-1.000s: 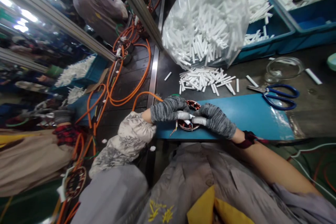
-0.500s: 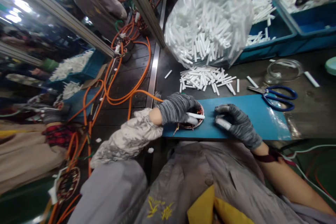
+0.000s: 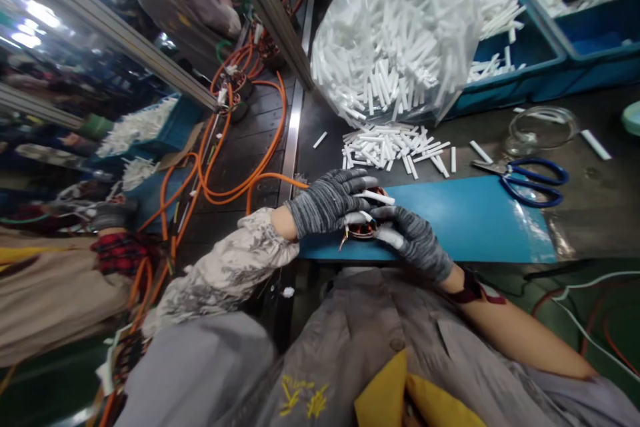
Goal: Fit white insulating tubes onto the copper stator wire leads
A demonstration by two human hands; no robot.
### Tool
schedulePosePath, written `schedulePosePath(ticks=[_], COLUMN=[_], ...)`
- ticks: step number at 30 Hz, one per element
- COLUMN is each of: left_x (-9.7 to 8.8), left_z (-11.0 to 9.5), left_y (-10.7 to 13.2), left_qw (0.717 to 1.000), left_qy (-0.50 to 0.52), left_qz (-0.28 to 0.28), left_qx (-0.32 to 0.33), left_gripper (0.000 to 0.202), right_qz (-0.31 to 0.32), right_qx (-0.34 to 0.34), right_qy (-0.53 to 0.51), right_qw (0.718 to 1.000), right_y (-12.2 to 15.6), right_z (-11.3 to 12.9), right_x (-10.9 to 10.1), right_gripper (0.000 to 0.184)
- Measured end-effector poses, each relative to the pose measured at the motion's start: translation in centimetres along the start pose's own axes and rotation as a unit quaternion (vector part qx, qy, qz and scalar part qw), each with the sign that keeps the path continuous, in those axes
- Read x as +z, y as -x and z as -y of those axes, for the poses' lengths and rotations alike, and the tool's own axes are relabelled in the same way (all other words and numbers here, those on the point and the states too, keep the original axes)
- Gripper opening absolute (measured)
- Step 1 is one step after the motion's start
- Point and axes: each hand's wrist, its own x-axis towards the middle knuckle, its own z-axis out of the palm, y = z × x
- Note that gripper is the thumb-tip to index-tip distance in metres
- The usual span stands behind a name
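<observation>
Both my hands wear grey knit gloves and meet over a small round motor stator (image 3: 361, 229) with copper windings, lying on a blue mat (image 3: 475, 213). My left hand (image 3: 327, 201) covers the stator from the left, fingers curled, with a white tube (image 3: 376, 197) sticking out between them. My right hand (image 3: 410, 239) grips the stator's near right side, fingers closed on it. Thin wire ends stick out below the stator.
Loose white tubes (image 3: 395, 145) lie beyond the mat under a big clear bag (image 3: 400, 33) full of them. Blue-handled scissors (image 3: 530, 180) and a glass dish (image 3: 543, 128) sit right. Blue bins (image 3: 530, 57) stand behind. Orange cables (image 3: 235, 147) run left; another person (image 3: 185, 0) sits far left.
My right hand, which had pulled away onto the mat half a second ago, has come back to the stator. My left hand stays on it, still holding the white tube.
</observation>
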Motion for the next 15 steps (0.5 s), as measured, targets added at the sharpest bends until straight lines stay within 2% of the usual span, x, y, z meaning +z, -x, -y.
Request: schedulePosePath(ticks=[4, 7, 11, 15], left_x=[0.9, 0.9, 0.8, 1.2], left_z=[0.4, 0.4, 0.2, 0.5], left_y=[0.3, 0.2, -0.2, -0.7], left_qw=[0.999, 0.993, 0.977, 0.984], left_qy=[0.022, 0.103, 0.205, 0.166], left_qz=[-0.036, -0.053, -0.049, -0.061], left_qx=[-0.022, 0.003, -0.009, 0.001], left_gripper=[0.029, 0.027, 0.027, 0.029], right_qz=[0.045, 0.068, 0.055, 0.009], right_qx=[-0.002, -0.014, -0.008, 0.002], right_qy=[-0.008, -0.009, -0.023, 0.061], right_qw=[0.999, 0.998, 0.998, 0.998], right_y=[-2.0, -2.8, -2.9, -2.6], right_z=[0.0, 0.0, -0.1, -0.4], right_x=[-0.6, -1.4, -1.7, -1.1], right_gripper=[0.027, 0.023, 0.024, 0.021])
